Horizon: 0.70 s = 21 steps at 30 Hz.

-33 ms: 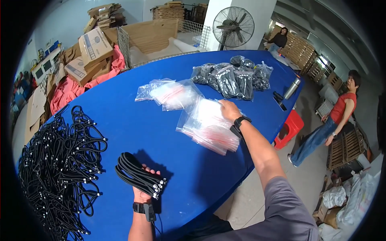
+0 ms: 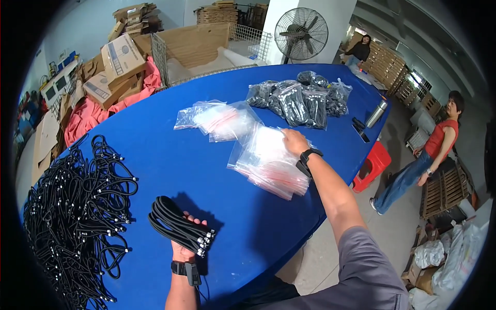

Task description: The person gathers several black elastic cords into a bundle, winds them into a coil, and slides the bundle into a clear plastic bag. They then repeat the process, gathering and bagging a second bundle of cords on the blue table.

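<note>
My left hand [image 2: 192, 222] is closed around a bundle of black elastic cord loops [image 2: 178, 223], held above the table with their silver metal ends pointing right. A large heap of the same cord loops [image 2: 77, 217] lies to its left. Farther off, my right hand [image 2: 295, 141] pinches the upper edge of a pile of clear zip bags [image 2: 271, 160] with red seal lines; its fingertips are partly hidden. Another spread of clear zip bags [image 2: 219, 121] lies just beyond, on the left.
Filled bags of black cords [image 2: 294, 101] sit toward the back of the blue table [image 2: 175, 160]. At its right edge stand a steel flask [image 2: 376, 113] and a dark phone-like object [image 2: 360, 130]. A red stool [image 2: 373, 165] and a person in red [image 2: 439, 144] are on the right.
</note>
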Tool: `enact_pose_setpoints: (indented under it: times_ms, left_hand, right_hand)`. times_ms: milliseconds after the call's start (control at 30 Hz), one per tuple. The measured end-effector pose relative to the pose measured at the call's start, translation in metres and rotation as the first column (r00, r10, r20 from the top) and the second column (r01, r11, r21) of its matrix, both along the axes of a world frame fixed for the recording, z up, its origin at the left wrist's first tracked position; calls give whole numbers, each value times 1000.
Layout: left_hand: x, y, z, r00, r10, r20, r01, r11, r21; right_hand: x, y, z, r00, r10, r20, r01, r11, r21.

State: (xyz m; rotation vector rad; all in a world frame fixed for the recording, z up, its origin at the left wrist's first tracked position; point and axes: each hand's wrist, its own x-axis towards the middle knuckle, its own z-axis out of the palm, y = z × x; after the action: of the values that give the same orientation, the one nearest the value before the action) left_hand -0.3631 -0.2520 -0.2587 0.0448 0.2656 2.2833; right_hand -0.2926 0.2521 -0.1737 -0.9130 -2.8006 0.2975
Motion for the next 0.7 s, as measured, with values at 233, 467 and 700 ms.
enact_pose_setpoints:
  times_ms: [233, 467, 700]
  left_hand:
    - [-2, -12, 1, 999, -31, 15, 32, 999, -6]
    - [-2, 0, 2, 997, -76, -31, 76, 997, 9]
    - [-6, -8, -4, 998, -48, -48, 47, 999, -22]
  right_hand:
    - [-10, -14, -29, 995, 88, 38, -91, 992, 82]
    - [11, 5, 3, 999, 14, 47, -17, 998, 62]
    - [39, -54, 34, 929, 117, 352, -67, 986, -151]
